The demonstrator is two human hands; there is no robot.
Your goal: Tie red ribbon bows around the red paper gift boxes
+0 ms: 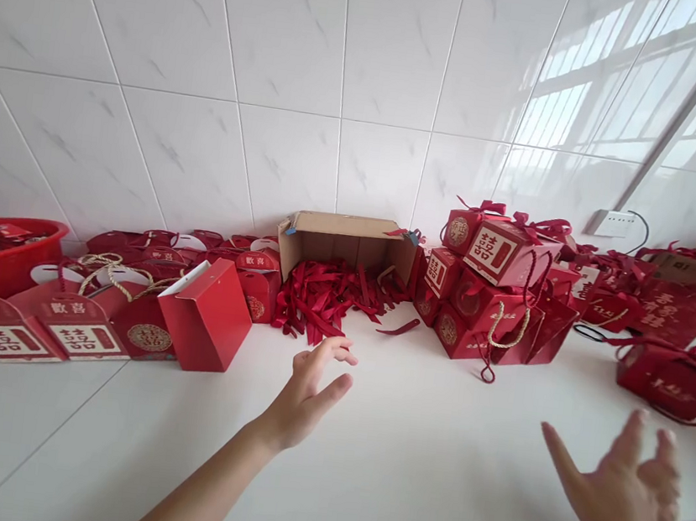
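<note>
My left hand (312, 391) hovers over the white table, thumb and fingers apart, holding nothing. Just beyond its fingertips lies a heap of dark red ribbons (325, 291), spilling out of a cardboard box (352, 227) turned on its side. One loose ribbon strip (399, 328) sits to the right of the heap. At the lower right, my right hand (622, 480) is spread open with nothing in it. Nearest to that hand is a red gift box (669, 380) with a bow and a cord handle.
Red gift boxes with ribbon bows (500, 258) are stacked right of the ribbons. On the left stand several red boxes (86, 326) with rope handles, a plain-sided red box (208, 315) and a red plastic basin (51, 245). A tiled wall (300, 26) closes the back.
</note>
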